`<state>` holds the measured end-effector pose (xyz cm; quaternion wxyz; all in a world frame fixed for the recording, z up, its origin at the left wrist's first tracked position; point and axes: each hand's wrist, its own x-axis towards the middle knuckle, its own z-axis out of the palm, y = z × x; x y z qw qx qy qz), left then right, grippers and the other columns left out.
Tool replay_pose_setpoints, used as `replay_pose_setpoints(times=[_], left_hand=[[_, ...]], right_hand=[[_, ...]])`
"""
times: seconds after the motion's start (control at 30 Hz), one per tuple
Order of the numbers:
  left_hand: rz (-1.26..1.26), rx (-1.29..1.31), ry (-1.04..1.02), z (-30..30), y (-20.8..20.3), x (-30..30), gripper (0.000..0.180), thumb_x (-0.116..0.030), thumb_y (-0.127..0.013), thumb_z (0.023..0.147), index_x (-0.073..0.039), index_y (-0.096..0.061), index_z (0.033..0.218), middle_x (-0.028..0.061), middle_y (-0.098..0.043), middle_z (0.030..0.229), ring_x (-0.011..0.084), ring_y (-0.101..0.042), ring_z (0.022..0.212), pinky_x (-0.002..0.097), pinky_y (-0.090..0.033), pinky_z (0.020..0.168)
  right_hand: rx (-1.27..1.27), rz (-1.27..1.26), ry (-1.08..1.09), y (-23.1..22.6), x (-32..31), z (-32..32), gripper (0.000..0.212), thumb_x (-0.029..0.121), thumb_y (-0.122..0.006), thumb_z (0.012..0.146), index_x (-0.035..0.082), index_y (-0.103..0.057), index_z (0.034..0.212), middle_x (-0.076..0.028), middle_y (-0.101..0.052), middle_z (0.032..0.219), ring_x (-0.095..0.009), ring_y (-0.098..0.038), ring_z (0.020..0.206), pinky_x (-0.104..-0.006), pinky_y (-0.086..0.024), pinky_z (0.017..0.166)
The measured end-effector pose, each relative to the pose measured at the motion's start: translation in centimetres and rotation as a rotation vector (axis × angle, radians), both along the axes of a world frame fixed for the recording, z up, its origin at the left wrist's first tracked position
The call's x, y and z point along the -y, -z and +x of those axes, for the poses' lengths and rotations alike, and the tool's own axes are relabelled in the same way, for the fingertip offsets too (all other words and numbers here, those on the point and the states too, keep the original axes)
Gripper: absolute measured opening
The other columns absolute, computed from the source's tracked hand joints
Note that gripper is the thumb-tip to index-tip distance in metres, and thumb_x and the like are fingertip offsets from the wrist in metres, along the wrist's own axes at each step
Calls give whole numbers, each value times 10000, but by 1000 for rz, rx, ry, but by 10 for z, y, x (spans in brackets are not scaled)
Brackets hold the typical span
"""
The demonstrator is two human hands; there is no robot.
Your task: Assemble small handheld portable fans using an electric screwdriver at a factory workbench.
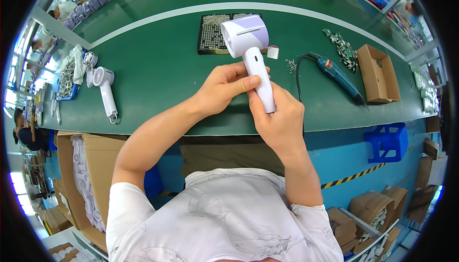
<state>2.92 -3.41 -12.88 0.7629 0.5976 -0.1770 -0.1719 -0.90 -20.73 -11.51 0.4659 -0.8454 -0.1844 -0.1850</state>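
A white and lavender handheld fan (247, 37) is held up over the green bench, its round head pointing to the far left and its handle toward me. My left hand (224, 87) is closed round the upper handle, thumb lying across the front. Lower down, my right hand (279, 114) grips the handle near its bottom end. Just right of the fan head shows a small white block (273, 52) with a red wire; I cannot tell whether it is joined to the fan. Another white handheld fan (106, 92) lies on the bench at the left.
Behind the fan sits a black tray (207, 42) of small metal parts. A teal electric screwdriver (340, 79) with a black cord lies at right, beside an open cardboard box (379, 82) and scattered circuit boards (346, 51). A blue bin (67, 87) stands far left; a blue stool (386, 142) is on the floor.
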Motion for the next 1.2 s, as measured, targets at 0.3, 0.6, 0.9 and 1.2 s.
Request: replay_pose_setpoints(times=[0.3, 0.6, 0.9, 1.2], left_hand=[[-51, -2, -177, -53, -5, 22, 434, -147, -491, 1054, 78, -464, 1424, 141, -588, 1350, 218, -576, 1231, 379, -466, 1055], [-48, -4, -364, -86, -15, 47, 468, -59, -545, 1016, 68, -436, 1453, 129, -612, 1300, 172, -581, 1183, 324, -455, 1042], [-51, 36, -421, -93, -19, 53, 480, -15, -563, 994, 88, -432, 1445, 151, -603, 1279, 206, -575, 1202, 352, -468, 1039], [-216, -53, -555, -89, -3, 50, 475, 50, -655, 910, 104, -514, 1360, 159, -614, 1258, 218, -626, 1112, 364, -539, 961]], right_hand=[[226, -105, 77, 16, 16, -14, 356, 117, -753, 821, -62, -637, 1106, -144, -613, 726, -304, -612, 581, -399, -494, 512], [212, -62, 24, 23, 24, -22, 401, 111, -771, 801, -73, -628, 1127, -151, -615, 735, -304, -620, 598, -391, -495, 515], [167, 4, -16, 21, 29, -24, 425, 112, -783, 791, -58, -635, 1151, -150, -618, 746, -295, -617, 599, -378, -493, 517], [500, -201, 198, 21, 9, -33, 551, 95, -785, 757, -105, -614, 1242, -155, -597, 894, -259, -586, 709, -339, -482, 542]])
